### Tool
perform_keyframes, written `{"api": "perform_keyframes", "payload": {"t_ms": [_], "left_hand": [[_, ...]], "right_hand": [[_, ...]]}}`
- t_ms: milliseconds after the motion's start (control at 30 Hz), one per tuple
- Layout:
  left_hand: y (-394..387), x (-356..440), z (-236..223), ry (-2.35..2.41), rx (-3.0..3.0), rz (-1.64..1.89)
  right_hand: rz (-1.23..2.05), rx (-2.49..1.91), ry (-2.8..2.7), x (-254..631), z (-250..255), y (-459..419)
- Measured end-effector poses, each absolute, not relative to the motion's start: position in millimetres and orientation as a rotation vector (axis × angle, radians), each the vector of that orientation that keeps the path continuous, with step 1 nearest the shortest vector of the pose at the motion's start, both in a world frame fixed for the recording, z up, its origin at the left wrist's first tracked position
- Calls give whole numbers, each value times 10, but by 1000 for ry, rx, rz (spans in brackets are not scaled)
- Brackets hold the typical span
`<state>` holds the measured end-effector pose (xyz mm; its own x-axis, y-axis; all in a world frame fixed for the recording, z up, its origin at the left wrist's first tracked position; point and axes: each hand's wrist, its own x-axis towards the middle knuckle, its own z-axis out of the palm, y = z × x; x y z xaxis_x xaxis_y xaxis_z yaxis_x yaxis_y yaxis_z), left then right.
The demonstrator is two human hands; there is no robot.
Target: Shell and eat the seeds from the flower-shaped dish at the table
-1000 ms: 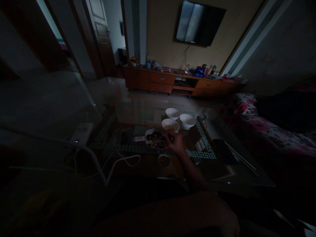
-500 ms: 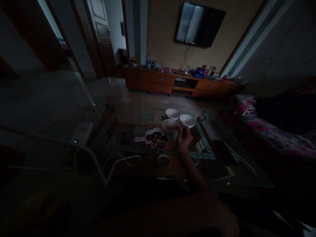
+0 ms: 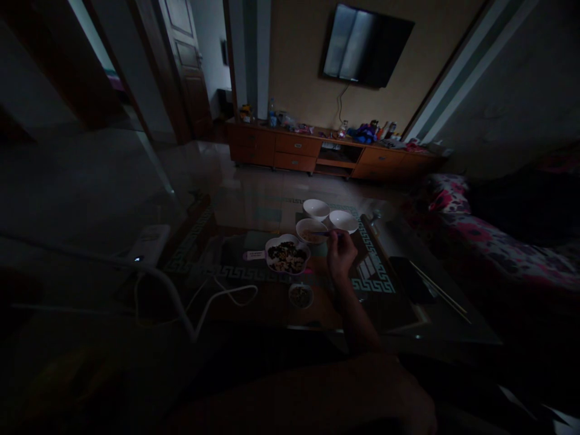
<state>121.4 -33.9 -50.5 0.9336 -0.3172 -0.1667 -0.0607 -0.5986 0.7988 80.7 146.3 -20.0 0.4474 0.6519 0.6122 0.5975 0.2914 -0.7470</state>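
My right hand (image 3: 342,249) is closed around a slim dark utensil (image 3: 322,234), perhaps a spoon or tweezers. The utensil's far end reaches into a white bowl (image 3: 301,224) with pale contents. Two more white bowls stand behind it, a far bowl (image 3: 316,208) and a right bowl (image 3: 343,221). Left of my hand sits a scalloped dish (image 3: 277,268) holding dark and pale pieces. A small bowl (image 3: 301,296) with small bits is nearer to me. My left arm lies across the bottom of the view; my left hand (image 3: 412,396) is very dark, its fingers hard to see.
Everything stands on a glass table (image 3: 267,308) with a key-pattern border. A white cable (image 3: 226,290) and a white device (image 3: 151,241) are at the left. Two thin sticks (image 3: 441,292) and a dark flat object (image 3: 410,281) lie right. Beyond are a cabinet (image 3: 254,148) and a sofa (image 3: 502,241).
My right hand has shifted very slightly to the right, with the utensil still over the same bowl. The bowls and dish stay where they were; the left arm looks still.
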Motion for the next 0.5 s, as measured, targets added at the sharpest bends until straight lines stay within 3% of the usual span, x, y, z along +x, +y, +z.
{"api": "perform_keyframes", "payload": {"t_ms": [167, 500], "left_hand": [[-310, 1257, -452, -341, 2150, -512], [-409, 750, -311, -100, 2268, -227]], "right_hand": [[209, -1258, -1545, 689, -248, 1427], [159, -1397, -1630, 629, -284, 1449]]}}
